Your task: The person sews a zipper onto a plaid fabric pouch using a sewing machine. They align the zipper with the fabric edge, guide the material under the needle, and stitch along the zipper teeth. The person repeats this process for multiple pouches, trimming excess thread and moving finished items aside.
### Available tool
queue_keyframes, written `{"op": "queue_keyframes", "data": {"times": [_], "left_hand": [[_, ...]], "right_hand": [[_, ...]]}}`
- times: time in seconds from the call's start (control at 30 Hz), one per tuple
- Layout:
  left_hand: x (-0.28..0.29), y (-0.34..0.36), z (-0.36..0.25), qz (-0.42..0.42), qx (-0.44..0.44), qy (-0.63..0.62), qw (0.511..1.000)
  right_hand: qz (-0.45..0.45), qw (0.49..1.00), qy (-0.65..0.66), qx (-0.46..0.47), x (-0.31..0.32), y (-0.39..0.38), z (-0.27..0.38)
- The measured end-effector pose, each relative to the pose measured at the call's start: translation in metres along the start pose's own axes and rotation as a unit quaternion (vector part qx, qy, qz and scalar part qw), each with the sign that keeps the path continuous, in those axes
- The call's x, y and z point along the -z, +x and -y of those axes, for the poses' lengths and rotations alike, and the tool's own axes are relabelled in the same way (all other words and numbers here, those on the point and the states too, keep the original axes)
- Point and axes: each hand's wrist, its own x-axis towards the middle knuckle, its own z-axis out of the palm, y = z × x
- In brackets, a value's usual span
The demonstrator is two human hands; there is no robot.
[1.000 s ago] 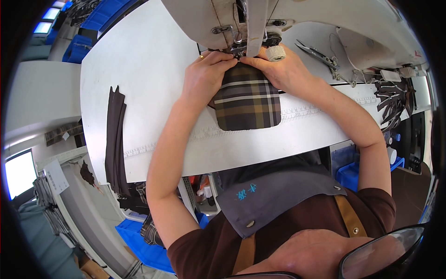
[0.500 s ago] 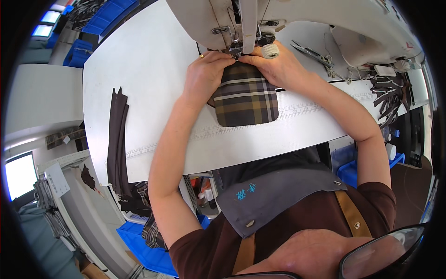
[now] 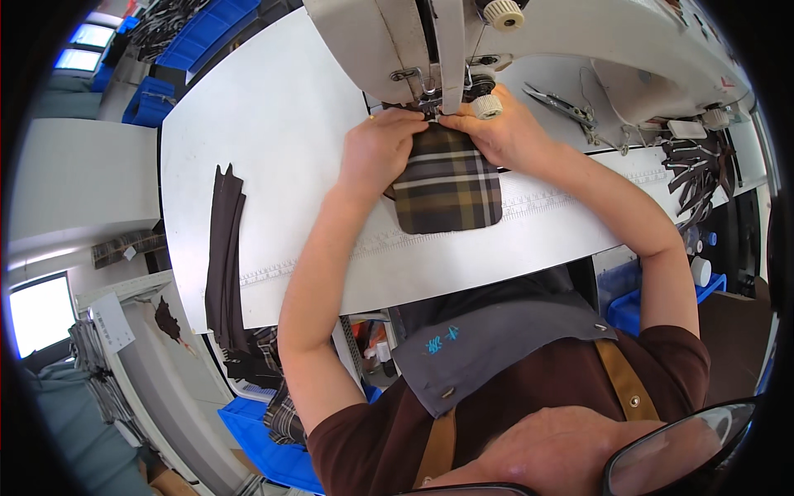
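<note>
Under the presser foot of a white sewing machine [image 3: 372, 50] lies a plaid fabric piece [image 3: 448, 186] in brown, grey and cream, with rounded corners. My left hand [image 3: 376, 153] holds its upper left edge, fingers bent and pressed together beside the needle area. My right hand [image 3: 509, 132] grips its upper right edge, thumb and index finger reaching toward the presser foot, partly hidden by a cream knob [image 3: 487, 107]. The fingertips of both hands almost meet at the foot.
Dark fabric strips [image 3: 223, 256] lie on the white table [image 3: 198, 116] at left. Scissors [image 3: 556, 103] and a strip bundle [image 3: 691, 165] are at right. A ruler scale [image 3: 273, 269] runs along the front. Blue bins [image 3: 265, 438] and folded plaid cloth [image 3: 281, 409] are below the table.
The camera's view has shifted slightly, so the machine and table appear a little lower and more of the machine's top shows. My hands remain at the needle on the plaid piece.
</note>
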Motion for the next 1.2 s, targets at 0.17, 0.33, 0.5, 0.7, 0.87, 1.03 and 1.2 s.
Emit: {"op": "queue_keyframes", "data": {"times": [0.17, 0.33, 0.5, 0.7, 0.87, 1.03, 1.2], "left_hand": [[0.046, 0.04, 0.018, 0.062, 0.338, -0.278, 0.897], [-0.027, 0.075, 0.148, 0.026, 0.31, 0.1, 0.945], [-0.074, 0.098, 0.165, 0.043, 0.29, 0.181, 0.939], [0.034, 0.091, 0.207, -0.367, 0.202, 0.043, 0.907], [0.11, -0.011, 0.059, -0.48, 0.29, -0.514, 0.649], [0.091, -0.149, -0.1, -0.393, 0.393, -0.665, 0.5], [0.075, -0.179, -0.177, 0.135, 0.348, -0.683, 0.628]], "right_hand": [[0.003, 0.995, 0.077, -0.067, 0.012, -0.009, -0.005], [-0.021, 0.991, 0.092, -0.093, 0.018, -0.013, 0.004], [-0.008, 0.993, 0.072, -0.096, 0.024, -0.014, -0.001], [-0.021, 0.99, 0.061, -0.125, 0.019, -0.014, -0.013], [0.007, 0.996, 0.016, -0.089, 0.022, -0.015, -0.011], [0.016, 0.996, 0.065, -0.063, 0.021, -0.015, 0.034], [0.087, 0.982, -0.085, -0.144, 0.027, 0.0, 0.021]]}}
